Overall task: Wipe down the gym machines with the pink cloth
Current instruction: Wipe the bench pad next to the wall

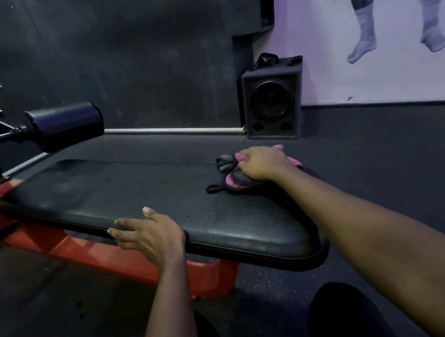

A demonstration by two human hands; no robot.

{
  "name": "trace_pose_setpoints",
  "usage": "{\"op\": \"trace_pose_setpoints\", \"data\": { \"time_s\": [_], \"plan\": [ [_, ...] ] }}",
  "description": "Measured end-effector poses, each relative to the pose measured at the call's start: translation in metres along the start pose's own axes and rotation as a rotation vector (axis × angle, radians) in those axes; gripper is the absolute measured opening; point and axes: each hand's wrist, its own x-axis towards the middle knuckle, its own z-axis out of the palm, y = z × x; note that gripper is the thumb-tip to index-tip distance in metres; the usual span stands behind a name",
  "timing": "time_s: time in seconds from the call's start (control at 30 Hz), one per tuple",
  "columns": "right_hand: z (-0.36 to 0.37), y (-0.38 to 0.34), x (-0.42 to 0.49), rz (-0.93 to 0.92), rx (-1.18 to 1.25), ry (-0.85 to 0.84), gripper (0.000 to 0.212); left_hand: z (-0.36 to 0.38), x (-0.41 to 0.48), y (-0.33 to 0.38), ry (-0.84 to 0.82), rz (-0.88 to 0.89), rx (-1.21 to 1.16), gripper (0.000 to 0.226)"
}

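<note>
While the right hand [262, 165] presses down on the pink cloth [230, 180], its fingers curl into the bunched fabric and hold it against the bench pad [132, 193]. The cloth, pink with grey patches and a dark loop trailing towards the near side, sits on the far edge of the pad, towards its right end. The left hand [150, 231] rests on the near edge of the same pad, fingers fairly straight and slightly spread along the rim, thumb lying on top; it holds nothing. The pad is black and lies on a red frame [106, 252] that runs off to the left. At the far left a dark padded roller [64, 125] sticks out over the pad's end from a metal arm. A black speaker [273, 103] stands on the floor by the far wall, just left of a pale poster [368, 31] showing two legs in socks.
</note>
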Motion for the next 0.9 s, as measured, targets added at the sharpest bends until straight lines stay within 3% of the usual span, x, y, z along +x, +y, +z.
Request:
{"op": "trace_pose_setpoints", "data": {
  "time_s": [0.2,0.3,0.43,0.57,0.73,0.9],
  "plan": [
    [0.011,0.014,-0.087,-0.363,0.061,0.004,0.062,0.001,-0.001,-0.002,0.010,0.007,-0.022,0.070],
    [0.010,0.045,-0.088,-0.284,0.066,0.088,0.059,0.003,0.002,-0.003,0.007,0.006,-0.019,0.070],
    [0.005,0.027,-0.036,-0.033,-0.048,0.110,0.028,0.002,-0.001,-0.002,0.012,0.011,-0.030,0.070],
    [0.015,-0.021,-0.026,-0.164,-0.044,0.059,0.044,-0.002,-0.002,0.001,0.002,-0.008,-0.066,0.069],
    [0.019,-0.020,-0.102,-0.371,0.043,0.030,0.062,-0.008,0.015,0.000,0.070,-0.065,-0.164,0.063],
    [0.023,-0.027,-0.128,-0.355,-0.163,0.084,0.079,-0.007,0.055,0.009,0.075,-0.134,-0.078,0.070]
  ]
}}
